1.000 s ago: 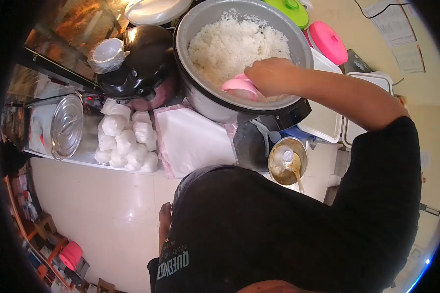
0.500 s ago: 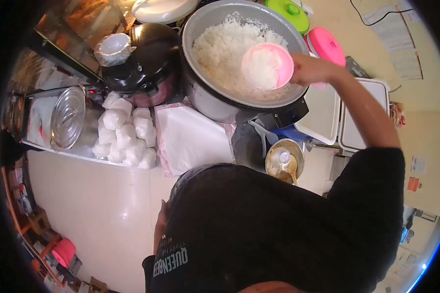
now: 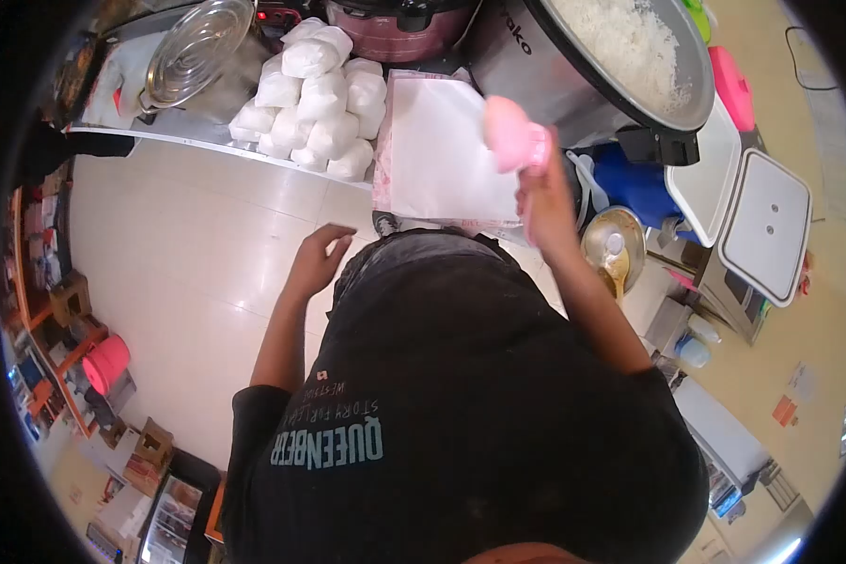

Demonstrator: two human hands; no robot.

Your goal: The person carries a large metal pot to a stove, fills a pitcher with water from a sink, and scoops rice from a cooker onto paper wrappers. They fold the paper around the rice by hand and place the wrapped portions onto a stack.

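One pink scoop (image 3: pixel 509 133), clasped in the right hand (image 3: pixel 543 199), above one stack of white paper sheets (image 3: pixel 442 150) on the surface; half a second earlier it was over the one large rice cooker (image 3: pixel 573 66). Left hand (image 3: pixel 318 258): open, empty, now raised. About eleven wrapped rice parcels (image 3: pixel 315 89) beside the sheets.

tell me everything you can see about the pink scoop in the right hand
The pink scoop is a small bowl-shaped cup of smooth plastic, as it looks, with a pink handle running down from it. The right hand grips that handle and holds the scoop in the air, turned so its rounded outside faces the camera; its inside is hidden. It sits over the right edge of the white sheets on the counter, left of the big rice cooker, touching only the hand as far as can be seen.
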